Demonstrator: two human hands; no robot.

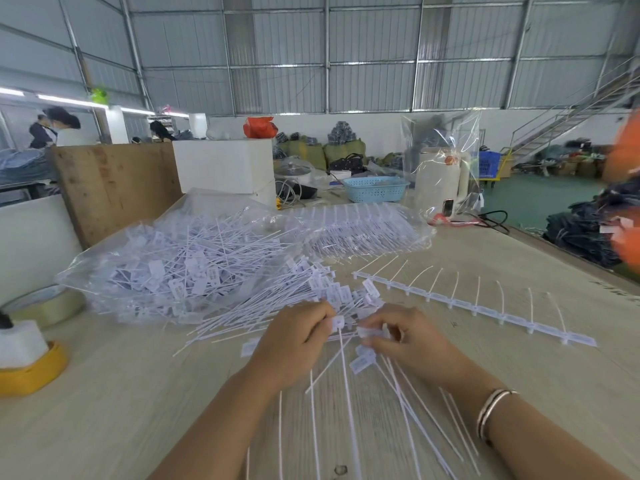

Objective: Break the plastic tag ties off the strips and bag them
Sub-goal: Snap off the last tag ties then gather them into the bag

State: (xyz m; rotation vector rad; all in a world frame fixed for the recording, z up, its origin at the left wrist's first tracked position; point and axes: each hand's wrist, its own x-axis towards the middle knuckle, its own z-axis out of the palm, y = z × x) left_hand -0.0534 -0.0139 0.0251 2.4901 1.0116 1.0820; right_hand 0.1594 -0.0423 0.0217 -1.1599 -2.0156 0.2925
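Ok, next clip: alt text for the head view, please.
Two bare hands work over a pale table: the left hand pinches a single tag tie while the right hand grips a bunch of ties. Behind lie a loose tie pile, a filled clear bag and an intact strip.

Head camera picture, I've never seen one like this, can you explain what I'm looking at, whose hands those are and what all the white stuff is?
The one picture comes from a camera worn on a person's head, looking down at their own bare hands over a wooden table. The left hand pinches a single white tag tie by its head. The right hand grips a bunch of ties. A strip with ties still attached lies to the right. Loose ties are piled ahead, and a clear bag of ties sits at the left.
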